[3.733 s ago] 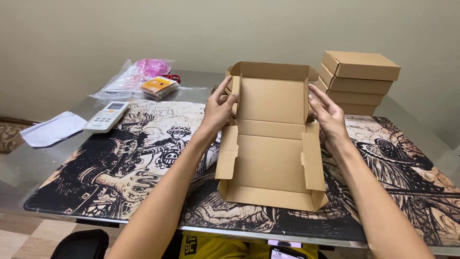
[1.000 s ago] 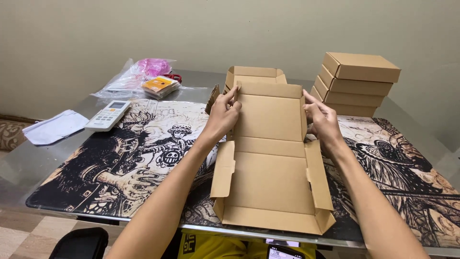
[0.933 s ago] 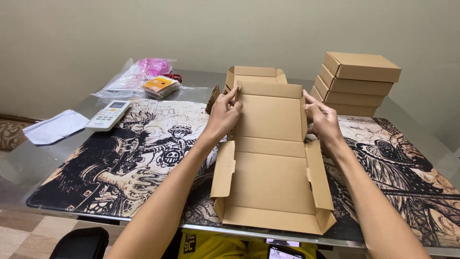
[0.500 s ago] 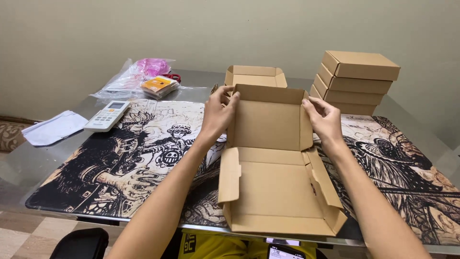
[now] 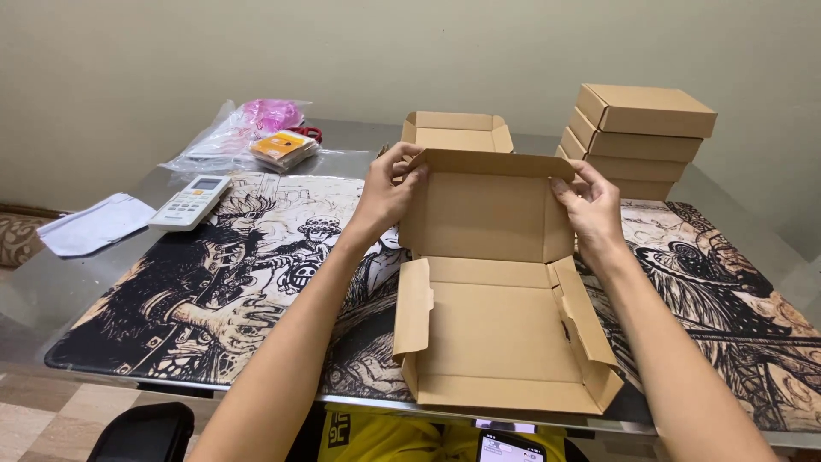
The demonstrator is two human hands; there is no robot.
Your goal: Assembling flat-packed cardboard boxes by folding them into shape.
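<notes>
Both hands, left hand point(image 5: 389, 184) and right hand point(image 5: 590, 201), are pinching the upright lid panel point(image 5: 483, 214) of the cardboard box point(image 5: 500, 342); fingers are grasping its opposite top corners, equally near.

Bottom edge cuts off the phone point(image 5: 510, 447) and both forearms.

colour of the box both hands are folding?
Plain brown cardboard box, unprinted; head view shows it best.

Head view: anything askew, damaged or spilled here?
Nothing spilled or damaged. The half-folded box overhangs the near table edge, and its right side flap splays outward while the left flap stands upright. Left hand and right hand hold the lid up. The box stack sits slightly staggered.
</notes>
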